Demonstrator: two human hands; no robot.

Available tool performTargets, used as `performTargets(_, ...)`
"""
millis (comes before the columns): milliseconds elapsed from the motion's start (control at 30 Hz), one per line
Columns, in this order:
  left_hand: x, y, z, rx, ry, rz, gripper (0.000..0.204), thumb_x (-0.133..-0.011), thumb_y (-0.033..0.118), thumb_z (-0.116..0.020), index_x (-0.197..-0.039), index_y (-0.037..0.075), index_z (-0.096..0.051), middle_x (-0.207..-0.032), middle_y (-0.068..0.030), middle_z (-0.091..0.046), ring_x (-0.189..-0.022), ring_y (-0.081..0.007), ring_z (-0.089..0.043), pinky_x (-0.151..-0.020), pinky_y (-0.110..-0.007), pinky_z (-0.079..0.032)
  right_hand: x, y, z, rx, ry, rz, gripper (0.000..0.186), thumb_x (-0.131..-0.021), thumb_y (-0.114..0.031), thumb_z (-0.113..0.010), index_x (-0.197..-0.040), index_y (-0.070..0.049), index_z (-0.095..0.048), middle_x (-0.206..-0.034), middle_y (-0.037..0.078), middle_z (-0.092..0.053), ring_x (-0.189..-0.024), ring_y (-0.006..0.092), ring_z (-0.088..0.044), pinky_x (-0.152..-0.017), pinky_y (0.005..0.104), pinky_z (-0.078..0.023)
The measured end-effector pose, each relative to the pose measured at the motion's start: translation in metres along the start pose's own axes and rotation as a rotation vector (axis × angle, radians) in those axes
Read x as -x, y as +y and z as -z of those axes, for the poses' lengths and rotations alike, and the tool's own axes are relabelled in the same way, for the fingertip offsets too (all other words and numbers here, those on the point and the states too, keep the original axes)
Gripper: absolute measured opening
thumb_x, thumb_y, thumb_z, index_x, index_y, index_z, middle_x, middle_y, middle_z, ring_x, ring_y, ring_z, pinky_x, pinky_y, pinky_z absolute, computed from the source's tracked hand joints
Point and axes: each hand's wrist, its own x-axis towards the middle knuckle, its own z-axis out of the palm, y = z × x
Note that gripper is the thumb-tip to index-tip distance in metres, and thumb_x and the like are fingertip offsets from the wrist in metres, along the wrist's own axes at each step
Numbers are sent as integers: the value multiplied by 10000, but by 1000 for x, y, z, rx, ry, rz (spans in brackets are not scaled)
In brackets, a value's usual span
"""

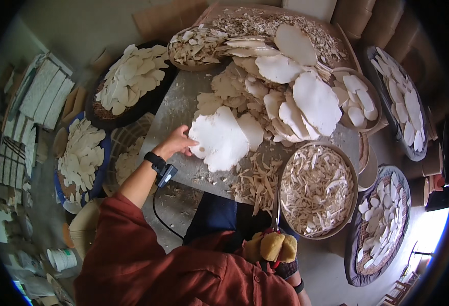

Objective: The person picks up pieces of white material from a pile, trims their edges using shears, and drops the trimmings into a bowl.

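My left hand pinches the left edge of a large, thin, off-white slice with a wavy rim. A small brown spot marks the slice near my fingers. Low in front of my body, my right hand is closed round shears with a bit of red at the grip. Yellow foam padding covers much of that hand and the handles. The narrow metal blades point away from me, beside a round tub of pale strips. Loose cut strips lie on the metal table left of the blades.
Beyond the held slice rises a heap of similar slices. A basket of scraps and a bowl of slices stand behind it. Round trays of slices flank the table, left and right. A black cord hangs from my left wrist.
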Motion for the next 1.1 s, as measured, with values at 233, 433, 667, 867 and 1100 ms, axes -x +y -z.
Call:
performTargets(233, 53, 32, -27, 139, 83, -340, 235, -909, 97, -566, -1132, 24, -585, -1006, -33, -643, -912, -112, -606, -795, -263, -487, 5, -4, -8, 237, 102, -19, 476, -812, -123, -688, -1237, -32, -491, -1164, 125, -592, -1079, 214, -585, -963, 345, -465)
performTargets(433, 94, 18, -49, -446, 386, -885, 248, -857, -78, -491, -1015, 17, -656, -1187, -65, -587, -1045, -103, -553, -892, -253, -442, -5, -14, -17, 261, 146, 36, 377, -785, -124, -710, -1125, -39, -571, -1048, 70, -616, -978, 147, -594, -833, 282, -480)
performTargets(667, 123, -16, -57, 177, 13, -371, 251, -890, 1, -443, -1073, 6, -615, -1047, -73, -631, -920, -111, -589, -797, -229, -469, -11, -14, -17, 616, 166, 154, 312, -791, -117, -693, -1074, -51, -578, -1010, 51, -623, -944, 156, -599, -835, 290, -484)
performTargets(867, 133, -11, -93, 164, 276, -602, 488, -862, -43, -545, -1321, 44, -403, -1119, -105, -592, -984, -110, -566, -816, -228, -464, -14, -3, -11, 607, 83, 200, 344, -730, -116, -738, -1030, -45, -586, -948, 59, -648, -869, 170, -632, -786, 297, -506)
performTargets(1100, 140, 0, -122, 415, 251, -574, 663, -854, -69, -549, -1428, 53, -240, -1217, -141, -566, -1109, -157, -532, -944, -294, -437, -28, 22, -1, 501, 45, 315, 283, -905, -162, -535, -1113, 27, -571, -1055, 124, -645, -975, 213, -631, -868, 331, -505)
